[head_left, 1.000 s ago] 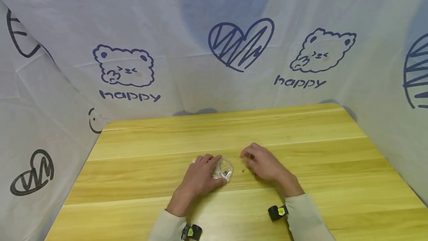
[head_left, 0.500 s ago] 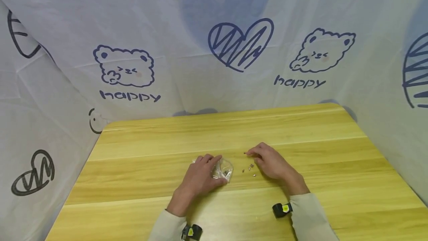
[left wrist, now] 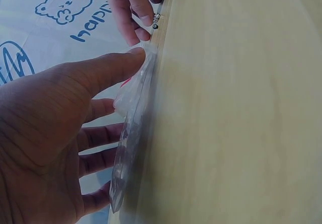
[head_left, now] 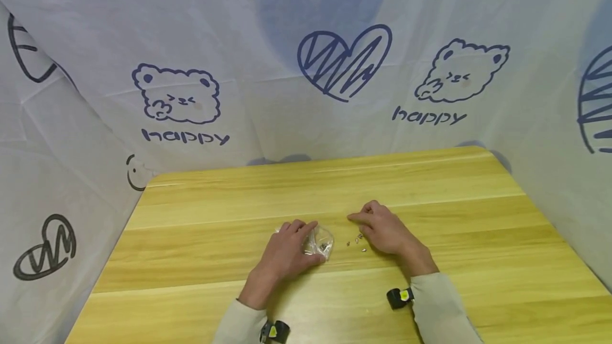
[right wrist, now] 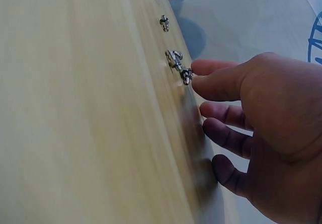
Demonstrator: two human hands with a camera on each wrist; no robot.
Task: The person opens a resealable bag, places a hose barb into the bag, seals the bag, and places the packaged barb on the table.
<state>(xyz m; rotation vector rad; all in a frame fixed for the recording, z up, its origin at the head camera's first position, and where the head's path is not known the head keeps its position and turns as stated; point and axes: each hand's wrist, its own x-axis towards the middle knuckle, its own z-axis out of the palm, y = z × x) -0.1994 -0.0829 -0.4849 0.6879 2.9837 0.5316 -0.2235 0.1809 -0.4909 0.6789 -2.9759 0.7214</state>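
Observation:
My left hand [head_left: 287,251] lies over a clear plastic bag [head_left: 324,238] on the table, its thumb on the near side and its fingers on the far side. Dark little pieces show inside the bag. In the left wrist view the thumb presses the crinkled bag [left wrist: 133,108]. To the right, my right hand [head_left: 384,230] stretches its index finger to the tabletop, beyond several small silvery metal pieces [head_left: 357,240]. From the right wrist, its thumb and index tips appear close together behind one metal piece [right wrist: 186,76], with the other fingers loosely bent.
A wood-grain table [head_left: 229,195] spans the work area. White cloth [head_left: 268,115] printed with bears and hearts hangs behind it and along both sides. Black cameras are strapped at both wrists, including the right wrist camera [head_left: 398,298].
The right hand has moved away from over the loose pieces, uncovering them, and its index finger has straightened. A small piece seen at its fingertip is now hidden. The left hand stays on the bag.

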